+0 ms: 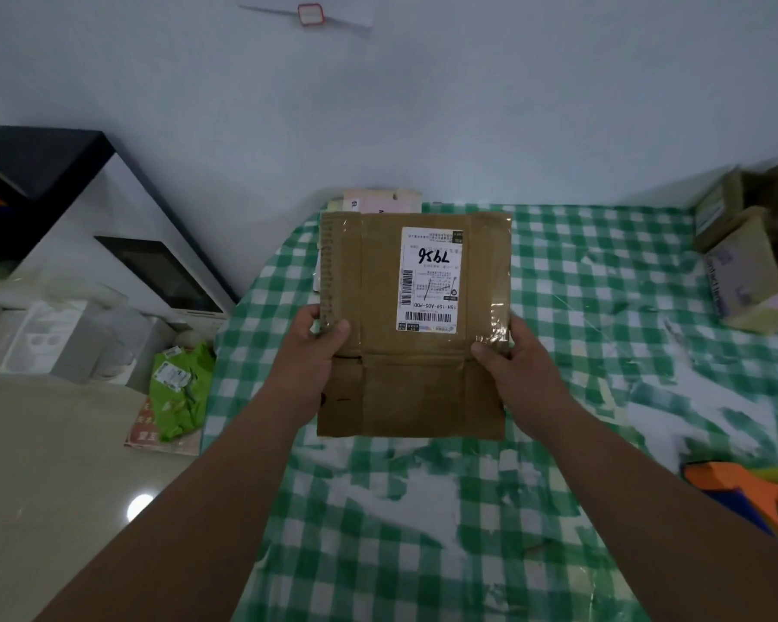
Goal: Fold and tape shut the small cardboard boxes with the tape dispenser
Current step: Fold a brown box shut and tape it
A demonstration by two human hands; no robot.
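Note:
A flattened brown cardboard box (405,388) is held up above the green-and-white checked table (580,271). It carries a white shipping label (430,280) with "7956" written on it and old clear tape along its sides. My left hand (317,336) grips its left edge, thumb on the front. My right hand (508,354) grips its right edge the same way. The orange and blue tape dispenser (751,491) lies on the table at the right edge, apart from both hands.
Several small cardboard boxes (746,258) are piled at the table's far right. A pale box (382,200) sits behind the held one. Left of the table stand a white cabinet (122,244), white containers and a green bag (183,388) on the floor.

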